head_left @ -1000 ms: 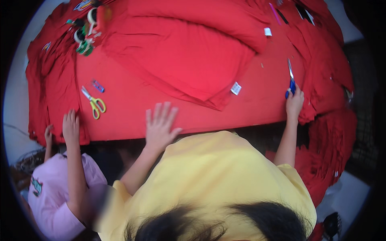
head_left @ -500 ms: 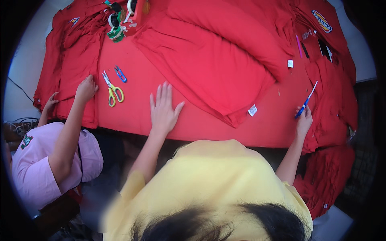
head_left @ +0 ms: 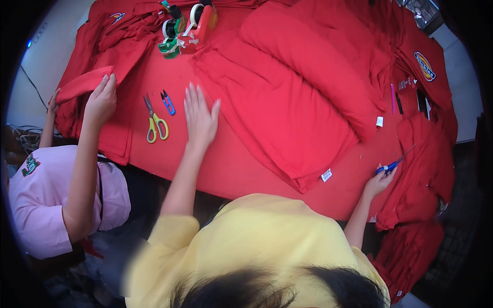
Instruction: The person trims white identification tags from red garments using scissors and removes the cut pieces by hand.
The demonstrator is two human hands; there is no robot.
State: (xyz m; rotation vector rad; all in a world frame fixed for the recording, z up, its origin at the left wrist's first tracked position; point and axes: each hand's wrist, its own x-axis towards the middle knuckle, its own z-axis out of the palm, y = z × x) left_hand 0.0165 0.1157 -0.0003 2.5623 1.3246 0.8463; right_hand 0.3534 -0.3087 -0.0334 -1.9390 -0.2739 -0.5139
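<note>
Blue scissors (head_left: pixel 392 167) swung rightward | right hand (head_left: pixel 379 183) gripping | left hand (head_left: pixel 202 120) flat, empty | white label (head_left: pixel 326 175)

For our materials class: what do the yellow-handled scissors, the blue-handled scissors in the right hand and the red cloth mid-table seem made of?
Yellow-handled scissors: grey blades, probably steel; smooth, evenly coloured handles, likely plastic.
Blue-handled scissors: dark blade, seemingly metal, finish unclear; bright blue handle, probably plastic.
Red cloth: soft, matt fabric, from its folds; fibre unclear.

Blue-handled scissors (head_left: pixel 392 167) in the right hand (head_left: pixel 378 184), blades slanting forward-right
</note>
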